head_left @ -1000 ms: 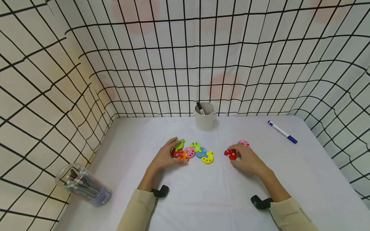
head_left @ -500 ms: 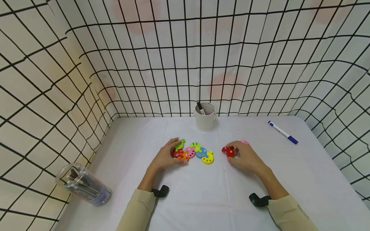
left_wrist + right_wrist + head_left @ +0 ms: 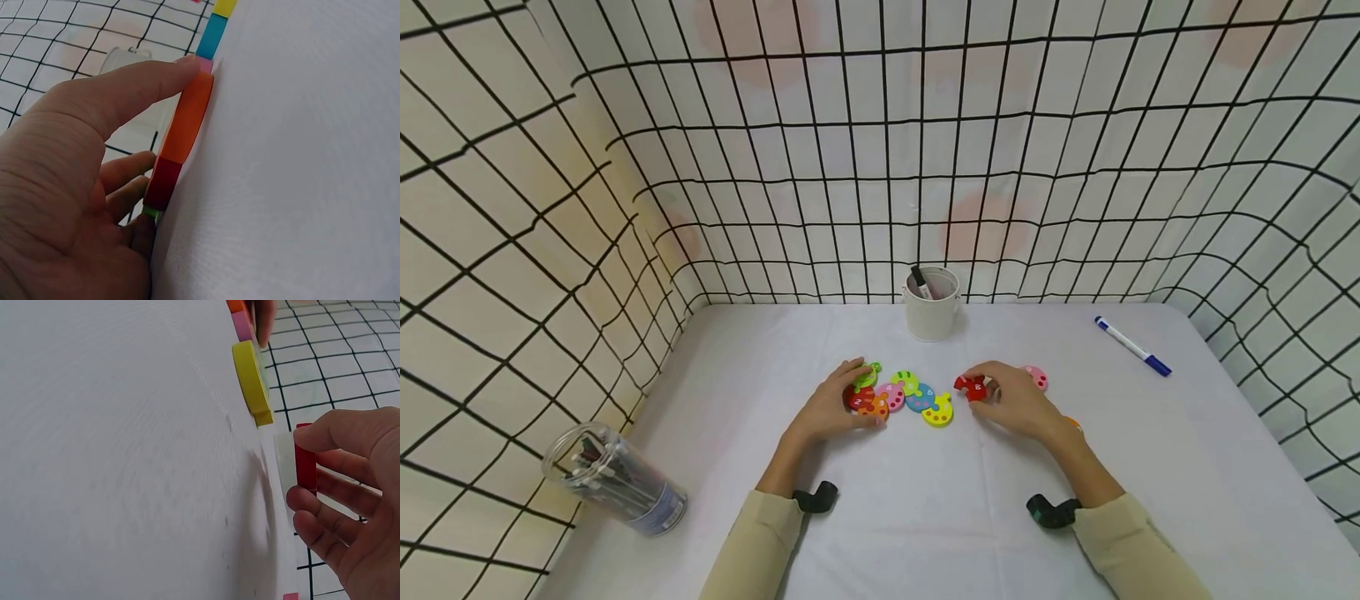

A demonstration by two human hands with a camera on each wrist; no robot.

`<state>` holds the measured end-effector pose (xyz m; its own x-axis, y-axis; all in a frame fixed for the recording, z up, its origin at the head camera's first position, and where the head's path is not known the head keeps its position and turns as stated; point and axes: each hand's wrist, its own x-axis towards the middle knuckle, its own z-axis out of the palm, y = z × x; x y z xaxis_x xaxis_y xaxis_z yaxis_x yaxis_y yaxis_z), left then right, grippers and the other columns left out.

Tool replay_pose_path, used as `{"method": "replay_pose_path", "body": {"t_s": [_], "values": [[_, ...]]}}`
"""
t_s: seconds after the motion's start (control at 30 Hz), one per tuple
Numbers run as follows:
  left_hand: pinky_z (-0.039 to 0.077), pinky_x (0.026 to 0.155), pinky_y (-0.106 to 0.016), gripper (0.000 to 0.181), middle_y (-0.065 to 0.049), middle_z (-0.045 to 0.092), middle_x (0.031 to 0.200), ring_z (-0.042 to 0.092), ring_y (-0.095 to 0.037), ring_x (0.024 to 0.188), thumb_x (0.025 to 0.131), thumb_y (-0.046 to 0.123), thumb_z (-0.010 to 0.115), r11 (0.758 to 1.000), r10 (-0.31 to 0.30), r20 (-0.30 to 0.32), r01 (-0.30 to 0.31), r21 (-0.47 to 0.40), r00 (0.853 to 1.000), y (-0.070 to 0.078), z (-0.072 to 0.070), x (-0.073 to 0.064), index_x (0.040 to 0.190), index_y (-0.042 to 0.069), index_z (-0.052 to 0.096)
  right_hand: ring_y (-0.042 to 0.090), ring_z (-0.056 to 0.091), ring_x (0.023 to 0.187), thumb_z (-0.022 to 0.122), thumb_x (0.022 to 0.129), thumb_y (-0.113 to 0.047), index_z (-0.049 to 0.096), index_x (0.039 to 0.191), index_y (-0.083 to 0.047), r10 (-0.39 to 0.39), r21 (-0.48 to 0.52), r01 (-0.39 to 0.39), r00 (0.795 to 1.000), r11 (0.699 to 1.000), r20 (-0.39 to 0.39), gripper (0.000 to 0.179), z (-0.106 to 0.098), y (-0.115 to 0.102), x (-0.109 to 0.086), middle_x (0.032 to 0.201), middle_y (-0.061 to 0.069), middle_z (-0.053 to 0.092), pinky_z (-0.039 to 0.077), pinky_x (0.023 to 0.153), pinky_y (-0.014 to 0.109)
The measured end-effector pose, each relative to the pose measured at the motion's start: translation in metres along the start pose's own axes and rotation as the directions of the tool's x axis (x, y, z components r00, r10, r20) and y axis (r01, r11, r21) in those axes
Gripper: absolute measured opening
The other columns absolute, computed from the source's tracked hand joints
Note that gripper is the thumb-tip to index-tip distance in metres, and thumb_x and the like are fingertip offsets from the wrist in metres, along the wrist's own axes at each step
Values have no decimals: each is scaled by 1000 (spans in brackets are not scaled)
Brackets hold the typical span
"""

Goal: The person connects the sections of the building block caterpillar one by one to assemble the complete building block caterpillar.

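On the white worktop point(image 3: 925, 517), in front of the white cup point(image 3: 932, 307), a chain of coloured puzzle pieces point(image 3: 904, 395) lies flat, green, red, orange, pink, blue and yellow joined edge to edge. The left hand point(image 3: 829, 406) rests on the chain's left end, thumb stretched along the orange piece point(image 3: 186, 119) and fingers lightly bent over the red and green ones (it presses rather than grips). Just right of the chain's yellow piece point(image 3: 252, 380), the right hand point(image 3: 1011, 398) pinches a loose red piece point(image 3: 972, 387) between thumb and curled fingers; in the right wrist view the piece stands on edge, close to the yellow one but apart from it. A pink piece point(image 3: 1037, 377) lies flat on the worktop right of that hand, away from the chain. Far right of the cup lies a blue-capped marker point(image 3: 1132, 345). Well left of the chain, near the worktop's edge, a clear jar point(image 3: 613, 478) lies on its side.
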<state>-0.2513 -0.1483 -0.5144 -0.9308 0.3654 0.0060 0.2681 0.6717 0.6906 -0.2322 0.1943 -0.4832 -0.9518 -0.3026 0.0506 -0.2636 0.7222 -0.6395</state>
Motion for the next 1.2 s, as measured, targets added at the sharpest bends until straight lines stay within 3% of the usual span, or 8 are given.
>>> {"method": "replay_pose_path", "body": {"t_s": [0.43, 0.93, 1.2], "values": [[25, 124, -63, 89, 0, 33, 168, 19, -29, 160, 76, 43, 88, 1000, 5, 18, -5, 18, 1000, 0, 0, 0, 153, 22, 49, 19, 57, 100, 74, 91, -18, 64, 136, -22, 0, -16, 2, 992, 1000, 129, 46, 12, -11, 13, 132, 1, 65, 54, 82, 31], [25, 125, -61, 91, -1, 32, 169, 20, -30, 160, 76, 43, 88, 1000, 23, 30, -23, 15, 999, 0, -3, 0, 155, 22, 48, 17, 56, 101, 72, 94, -15, 64, 137, -18, -32, -61, 42, 988, 997, 149, 44, 17, -13, 14, 135, 0, 64, 56, 89, 33], [23, 125, -63, 90, -3, 30, 169, 18, -32, 160, 77, 41, 88, 999, 34, 54, -35, 14, 998, 1, -6, -3, 155, 19, 47, 21, 60, 112, 71, 94, -12, 66, 134, -16, -41, -98, 57, 987, 994, 157, 41, 20, -14, 13, 138, 4, 63, 56, 101, 45]]}}
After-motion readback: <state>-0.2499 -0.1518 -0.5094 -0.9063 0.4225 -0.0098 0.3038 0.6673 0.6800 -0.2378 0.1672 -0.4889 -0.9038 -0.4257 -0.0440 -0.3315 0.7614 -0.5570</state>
